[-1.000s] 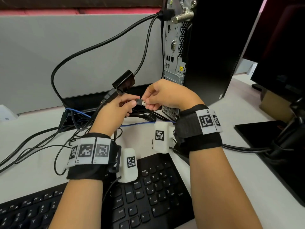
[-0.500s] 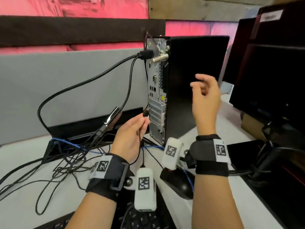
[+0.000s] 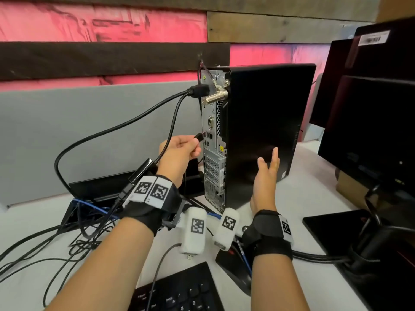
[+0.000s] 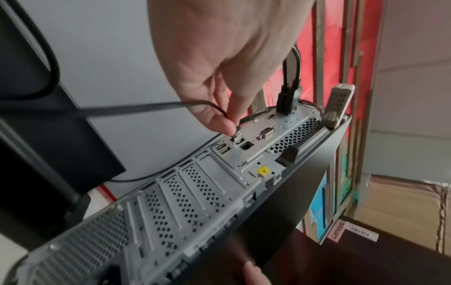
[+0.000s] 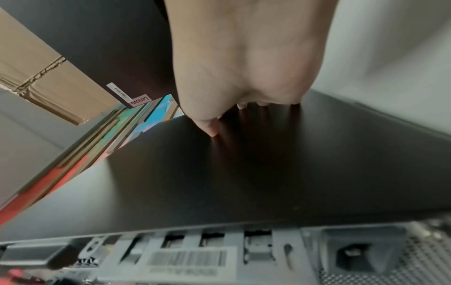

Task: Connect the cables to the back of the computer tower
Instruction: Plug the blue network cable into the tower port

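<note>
L hand grip pinching USB plug at tower rear ports, R hand spread flat on side panel

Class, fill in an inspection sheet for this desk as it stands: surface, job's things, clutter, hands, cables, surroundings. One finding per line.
Surface: white desk, largely covered by equipment.
Job's things: computer tower upright, rear panel facing left; USB plug at the rear USB ports, not clearly seated.
Clutter: black keyboard at the near edge.
Hands: left hand pinches the USB plug; right hand flat against the tower's side panel.
Cables: thick black cable already plugged in near the tower's top; loose cable tangle on the desk.
Surroundings: monitor to the right; grey partition behind.
</note>
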Demonstrator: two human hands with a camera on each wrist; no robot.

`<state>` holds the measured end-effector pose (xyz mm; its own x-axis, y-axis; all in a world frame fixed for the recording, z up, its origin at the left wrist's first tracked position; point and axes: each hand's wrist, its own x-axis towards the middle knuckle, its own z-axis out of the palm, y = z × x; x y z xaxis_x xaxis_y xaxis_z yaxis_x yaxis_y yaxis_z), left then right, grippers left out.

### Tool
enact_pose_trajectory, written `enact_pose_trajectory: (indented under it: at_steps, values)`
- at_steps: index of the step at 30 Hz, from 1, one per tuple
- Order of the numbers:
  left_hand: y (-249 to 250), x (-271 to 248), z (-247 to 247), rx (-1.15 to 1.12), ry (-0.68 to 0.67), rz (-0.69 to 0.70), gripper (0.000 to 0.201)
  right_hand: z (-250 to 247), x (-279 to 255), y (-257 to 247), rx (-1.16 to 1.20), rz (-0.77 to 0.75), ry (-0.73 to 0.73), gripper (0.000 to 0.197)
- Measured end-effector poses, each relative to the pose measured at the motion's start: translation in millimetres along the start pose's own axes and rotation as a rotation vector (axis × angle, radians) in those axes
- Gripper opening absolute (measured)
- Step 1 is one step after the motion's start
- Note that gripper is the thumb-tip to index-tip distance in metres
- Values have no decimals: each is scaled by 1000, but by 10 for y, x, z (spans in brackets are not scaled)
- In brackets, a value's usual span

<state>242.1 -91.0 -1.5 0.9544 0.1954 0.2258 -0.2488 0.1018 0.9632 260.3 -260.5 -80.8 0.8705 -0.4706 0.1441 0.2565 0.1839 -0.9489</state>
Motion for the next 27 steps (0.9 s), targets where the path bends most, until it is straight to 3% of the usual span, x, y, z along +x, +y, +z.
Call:
enact_pose_trajectory:
  at_steps: [8,23,27]
  values:
    - [17,79,-42,117,-9,43,5,-8,23,12,6,-3,21,57]
    - [97,76,-74,324,-42,126,13,-5,25,34,34,-16,22,57]
    - [119,81,-76,363,-68,106,6,-7,21,39,18,-19,22,56]
